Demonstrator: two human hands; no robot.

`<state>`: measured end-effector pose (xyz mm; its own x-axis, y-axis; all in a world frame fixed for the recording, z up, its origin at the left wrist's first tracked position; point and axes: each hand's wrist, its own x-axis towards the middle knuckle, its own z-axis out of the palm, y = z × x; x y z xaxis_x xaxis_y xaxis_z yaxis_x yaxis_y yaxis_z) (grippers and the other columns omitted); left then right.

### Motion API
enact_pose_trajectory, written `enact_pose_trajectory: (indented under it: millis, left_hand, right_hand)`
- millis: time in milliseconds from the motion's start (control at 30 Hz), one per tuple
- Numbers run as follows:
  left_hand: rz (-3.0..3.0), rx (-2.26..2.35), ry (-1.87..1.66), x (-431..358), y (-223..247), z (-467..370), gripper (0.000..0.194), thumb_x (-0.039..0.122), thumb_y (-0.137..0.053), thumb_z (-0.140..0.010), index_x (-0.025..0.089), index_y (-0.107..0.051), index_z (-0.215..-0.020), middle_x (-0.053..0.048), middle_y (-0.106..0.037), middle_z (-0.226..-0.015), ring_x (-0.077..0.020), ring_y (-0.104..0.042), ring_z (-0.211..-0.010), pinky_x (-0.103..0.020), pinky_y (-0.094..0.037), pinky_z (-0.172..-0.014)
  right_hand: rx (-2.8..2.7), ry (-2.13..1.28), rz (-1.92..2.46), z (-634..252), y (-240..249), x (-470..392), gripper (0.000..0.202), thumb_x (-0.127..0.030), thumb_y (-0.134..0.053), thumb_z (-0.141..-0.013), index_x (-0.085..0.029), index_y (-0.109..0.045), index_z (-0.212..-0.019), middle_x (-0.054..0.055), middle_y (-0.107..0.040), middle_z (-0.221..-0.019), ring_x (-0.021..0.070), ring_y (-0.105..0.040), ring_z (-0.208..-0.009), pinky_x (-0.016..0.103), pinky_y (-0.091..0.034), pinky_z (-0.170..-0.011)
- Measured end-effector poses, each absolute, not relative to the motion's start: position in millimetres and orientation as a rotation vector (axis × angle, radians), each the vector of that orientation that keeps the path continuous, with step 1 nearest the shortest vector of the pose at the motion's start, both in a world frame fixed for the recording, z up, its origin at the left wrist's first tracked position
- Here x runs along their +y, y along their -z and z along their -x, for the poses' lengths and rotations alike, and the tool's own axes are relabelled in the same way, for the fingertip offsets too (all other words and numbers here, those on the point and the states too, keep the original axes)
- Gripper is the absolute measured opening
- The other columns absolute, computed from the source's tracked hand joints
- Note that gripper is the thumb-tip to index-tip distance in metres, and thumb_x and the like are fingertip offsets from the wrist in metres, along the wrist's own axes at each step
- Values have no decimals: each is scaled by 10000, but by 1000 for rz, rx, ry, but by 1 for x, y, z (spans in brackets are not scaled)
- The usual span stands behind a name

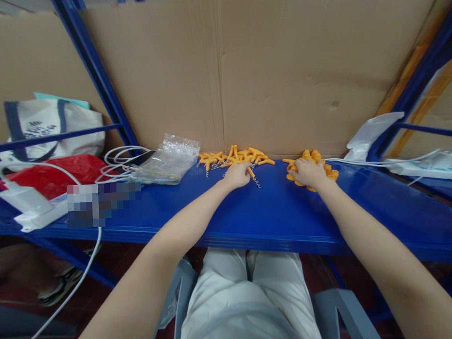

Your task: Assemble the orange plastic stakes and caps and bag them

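Note:
Both my arms reach forward over a blue metal shelf (pixel 273 212). My left hand (pixel 236 175) rests on the near edge of a spread of orange plastic pieces with small metal springs (pixel 244 156), fingers curled over one piece. My right hand (pixel 307 172) lies palm down on a second, tighter heap of orange pieces (pixel 325 165) to the right. Whether either hand actually grips a piece is hidden by the fingers.
A cardboard sheet (pixel 274 72) backs the shelf. Left of the pieces lie a clear plastic bag (pixel 169 159), coiled white cable (pixel 119 161), a white charger (pixel 23 203), a red bag (pixel 57 174) and a tote bag (pixel 48 127). White packaging and a power strip (pixel 420 167) sit right.

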<state>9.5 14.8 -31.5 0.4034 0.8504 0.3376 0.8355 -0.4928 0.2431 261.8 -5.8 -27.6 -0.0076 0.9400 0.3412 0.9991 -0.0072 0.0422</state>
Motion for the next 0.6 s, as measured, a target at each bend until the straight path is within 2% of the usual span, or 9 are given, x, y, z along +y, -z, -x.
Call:
enact_pose_trajectory:
  millis: [100,267,467,600]
  left_hand:
    - [-2635,1503,-631,16,34,-10,584,92,-539,-823,180,-565,-1399,-95,-661,-1336,-236,-609,-1242,-327,-449,-1086]
    - [-2701,1411,-520,18,37,-13,718,92,-534,-812,122,-401,-1516,-137,-491,-1520,-239,-475,-1394,-305,-363,-1158]
    - [-2701,1282,-386,23,47,-18,608,266,-396,-975,170,-292,-1566,-132,-413,-1574,-209,-401,-1449,-339,-334,-1167]
    - [-2693,1325,-258,22,53,-23,571,394,-305,-1021,249,-270,-1573,-106,-377,-1600,-227,-342,-1481,-435,-287,-1188]
  right_hand:
    - [-2049,416,2048,-265,30,-2,373,-333,-470,-894,-158,-677,-1151,208,-673,-1195,413,-556,-1199,707,-354,-978]
    - [-2051,423,2017,-271,36,3,366,-335,-484,-875,-173,-673,-1144,200,-681,-1165,411,-554,-1190,723,-334,-980]
    - [-2080,380,2099,-269,32,-1,425,-358,-524,-859,-134,-642,-1201,237,-646,-1234,428,-536,-1226,715,-332,-994]
    - [-2083,329,2139,-264,26,-8,451,-368,-519,-874,-132,-619,-1244,246,-625,-1282,435,-519,-1263,708,-341,-1000]
